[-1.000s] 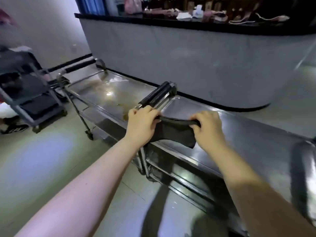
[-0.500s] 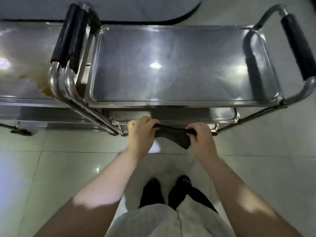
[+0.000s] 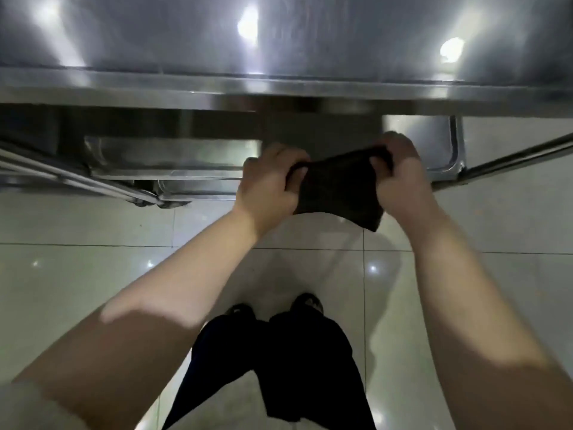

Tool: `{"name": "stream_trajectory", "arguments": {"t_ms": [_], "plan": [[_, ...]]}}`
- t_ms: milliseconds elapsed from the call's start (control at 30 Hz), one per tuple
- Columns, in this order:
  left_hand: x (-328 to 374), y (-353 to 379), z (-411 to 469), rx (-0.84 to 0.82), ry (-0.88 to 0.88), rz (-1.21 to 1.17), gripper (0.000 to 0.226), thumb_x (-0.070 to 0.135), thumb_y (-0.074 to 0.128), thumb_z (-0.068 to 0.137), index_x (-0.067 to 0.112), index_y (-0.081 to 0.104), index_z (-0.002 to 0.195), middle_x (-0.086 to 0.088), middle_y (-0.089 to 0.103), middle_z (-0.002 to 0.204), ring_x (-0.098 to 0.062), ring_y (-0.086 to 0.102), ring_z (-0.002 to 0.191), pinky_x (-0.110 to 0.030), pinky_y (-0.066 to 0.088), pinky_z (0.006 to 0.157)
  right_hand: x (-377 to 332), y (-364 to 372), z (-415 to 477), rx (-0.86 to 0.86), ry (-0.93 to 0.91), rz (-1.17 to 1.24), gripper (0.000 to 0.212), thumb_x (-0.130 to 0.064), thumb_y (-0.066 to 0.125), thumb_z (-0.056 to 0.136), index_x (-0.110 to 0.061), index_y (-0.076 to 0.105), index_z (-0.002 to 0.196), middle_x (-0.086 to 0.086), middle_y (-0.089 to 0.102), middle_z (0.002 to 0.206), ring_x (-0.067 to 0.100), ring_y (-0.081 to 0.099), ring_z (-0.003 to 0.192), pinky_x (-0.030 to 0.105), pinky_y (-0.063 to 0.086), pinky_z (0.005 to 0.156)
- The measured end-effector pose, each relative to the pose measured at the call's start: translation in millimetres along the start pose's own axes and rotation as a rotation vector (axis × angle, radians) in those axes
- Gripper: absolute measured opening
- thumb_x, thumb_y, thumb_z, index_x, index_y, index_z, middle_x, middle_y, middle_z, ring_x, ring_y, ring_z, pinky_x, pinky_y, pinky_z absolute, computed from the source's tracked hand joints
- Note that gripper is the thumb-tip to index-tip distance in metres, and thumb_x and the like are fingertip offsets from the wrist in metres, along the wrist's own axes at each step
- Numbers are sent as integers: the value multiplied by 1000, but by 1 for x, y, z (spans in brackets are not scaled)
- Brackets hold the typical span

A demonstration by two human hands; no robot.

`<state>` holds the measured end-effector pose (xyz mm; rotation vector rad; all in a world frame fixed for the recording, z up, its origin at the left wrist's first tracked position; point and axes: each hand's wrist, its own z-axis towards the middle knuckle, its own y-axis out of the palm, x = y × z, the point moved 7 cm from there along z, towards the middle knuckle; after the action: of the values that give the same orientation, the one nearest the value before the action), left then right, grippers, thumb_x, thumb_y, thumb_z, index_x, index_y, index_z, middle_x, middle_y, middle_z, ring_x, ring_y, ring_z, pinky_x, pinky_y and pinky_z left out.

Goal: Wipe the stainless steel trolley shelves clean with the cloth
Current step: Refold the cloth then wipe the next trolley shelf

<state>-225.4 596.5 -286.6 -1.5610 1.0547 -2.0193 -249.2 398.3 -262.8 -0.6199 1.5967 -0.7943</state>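
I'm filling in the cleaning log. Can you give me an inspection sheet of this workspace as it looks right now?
Surface: top shelf of the stainless steel trolley, shiny with light glare; nothing lies on the part in view.
Job's things: dark cloth held stretched in the air in front of the trolley, not on the top shelf; lower shelf partly visible beneath.
Clutter: nothing seen.
Hands: left hand grips the cloth's left end; right hand grips its right end.
Cables: nothing seen.
Surroundings: glossy tiled floor; the person's dark trousers and shoes below.
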Motion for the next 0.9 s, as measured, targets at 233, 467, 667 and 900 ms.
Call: {"name": "stream_trajectory", "arguments": {"t_ms": [233, 467, 667, 900], "plan": [[-82, 100, 101, -18, -156, 594, 43, 27, 50, 94, 15, 51, 135, -19, 49, 136, -40, 49, 120, -45, 41, 93, 50, 82, 142, -41, 60, -713, 64, -30, 48, 100, -7, 21, 153, 26, 25, 154, 49, 25, 140, 58, 17, 115], [-173, 112, 164, -145, -68, 684, 55, 45, 27, 103, 32, 17, 155, -7, 11, 164, -39, 6, 149, -62, 5, 116, 109, 174, 150, -99, 276, -535, 83, -74, 18, 91, -29, -9, 156, 13, -13, 163, 48, -11, 145, 68, -8, 112], [-184, 119, 164, -172, -52, 668, 52, 49, 21, 103, 42, 12, 154, 2, 5, 165, -31, 3, 151, -66, 0, 113, 111, 174, 165, -58, 138, -647, 81, -77, 12, 89, -36, -9, 155, 10, -13, 163, 48, -10, 146, 68, -7, 112], [-192, 123, 167, -145, -67, 678, 55, 44, 22, 104, 35, 8, 156, 5, 0, 165, -29, -1, 151, -68, 1, 113, 65, 216, 162, -175, -183, -684, 75, -80, 15, 86, -51, -8, 151, -2, -13, 164, 40, -13, 148, 62, -10, 115]]}}
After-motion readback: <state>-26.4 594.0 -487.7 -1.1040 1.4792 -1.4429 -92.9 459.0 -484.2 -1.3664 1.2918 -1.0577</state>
